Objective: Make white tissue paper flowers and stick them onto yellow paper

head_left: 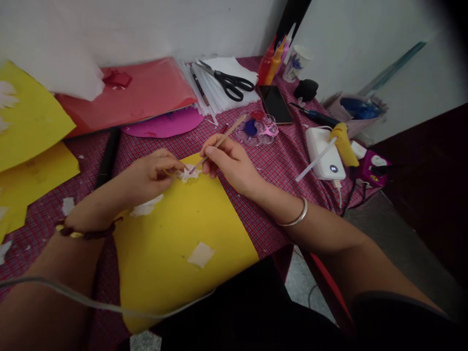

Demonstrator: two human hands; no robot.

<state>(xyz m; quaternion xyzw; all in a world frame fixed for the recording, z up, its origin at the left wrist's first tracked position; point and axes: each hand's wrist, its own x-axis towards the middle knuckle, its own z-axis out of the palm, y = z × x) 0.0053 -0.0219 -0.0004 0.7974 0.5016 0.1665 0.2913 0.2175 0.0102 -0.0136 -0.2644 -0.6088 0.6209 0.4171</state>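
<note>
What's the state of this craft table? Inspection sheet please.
Surface: red checked cloth, yellow sheet under the hands.
Job's things: white paper piece, thin wooden stick touching it.
Clutter: scissors, phone, paint palette, glue gun, power bank, bottles, cup, paper scraps.
Hands: left hand pinches the paper piece; right hand holds the stick.
Cables: grey cable across foreground; dark cables below power bank.
Surroundings: white wall, floor at right.

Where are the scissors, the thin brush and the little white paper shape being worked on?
scissors (222, 77): head view, on the blades by the pivot.
brush (232, 128): head view, on the wooden handle above the right hand (228, 163).
white paper shape (188, 174): head view, on the part beside the left hand (148, 175) fingertips.
</note>
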